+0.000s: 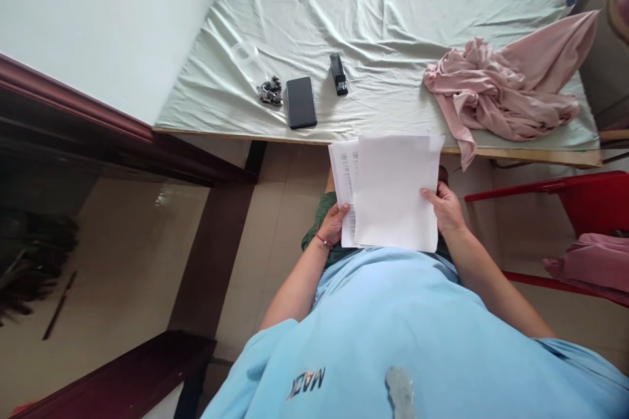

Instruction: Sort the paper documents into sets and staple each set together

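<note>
Several loose sheets of paper (396, 193) are held between my two hands, above my lap and close to the table's front edge. A blank white side faces up on top, and printed lines show on the sheets sticking out at the left. My left hand (332, 225) grips the left edge low down, thumb on top. Around the right edge my right hand (447, 208) is closed, its thumb pressing the top sheet. The fingers beneath the paper are hidden. Beyond the sheets, a black stapler (339, 74) lies on the table.
A pale green cloth covers the table (363, 13). On it lie a dark phone (301, 103), a small dark bundle (270, 90) beside clear plastic, and a crumpled pink cloth (506, 91). A red chair (599, 200) stands at right; a wall (98, 13) is at left.
</note>
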The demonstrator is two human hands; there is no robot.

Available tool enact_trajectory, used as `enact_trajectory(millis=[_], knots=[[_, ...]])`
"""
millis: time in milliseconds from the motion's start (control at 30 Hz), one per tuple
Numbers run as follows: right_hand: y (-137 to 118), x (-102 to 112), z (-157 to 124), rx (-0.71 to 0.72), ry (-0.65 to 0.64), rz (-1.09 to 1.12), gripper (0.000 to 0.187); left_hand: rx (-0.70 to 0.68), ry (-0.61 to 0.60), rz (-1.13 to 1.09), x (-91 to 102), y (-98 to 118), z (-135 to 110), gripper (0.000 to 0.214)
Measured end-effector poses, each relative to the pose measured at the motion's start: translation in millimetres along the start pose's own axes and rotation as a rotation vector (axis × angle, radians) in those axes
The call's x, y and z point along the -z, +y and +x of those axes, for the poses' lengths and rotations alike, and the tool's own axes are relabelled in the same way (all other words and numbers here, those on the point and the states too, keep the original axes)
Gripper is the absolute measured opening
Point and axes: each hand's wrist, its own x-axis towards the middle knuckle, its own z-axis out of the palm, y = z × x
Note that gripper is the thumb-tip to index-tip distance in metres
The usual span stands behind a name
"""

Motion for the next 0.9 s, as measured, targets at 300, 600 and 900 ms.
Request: enact_trajectory(millis=[300,600,900], knots=[[4,-5,-2,-0.092,-0.078,-0.041,0.05,0.002,0.033,0.027,-0.5,-2,1,0.06],[6,5,5,-0.082,-0.044,-0.038,0.048,0.003,0.021,0.026,4.2,-2,4,0.057],[15,15,6,-0.123,-0.023,-0.018,0.053,0.009,0.004,0.094,0.0,-7,1,0.063]])
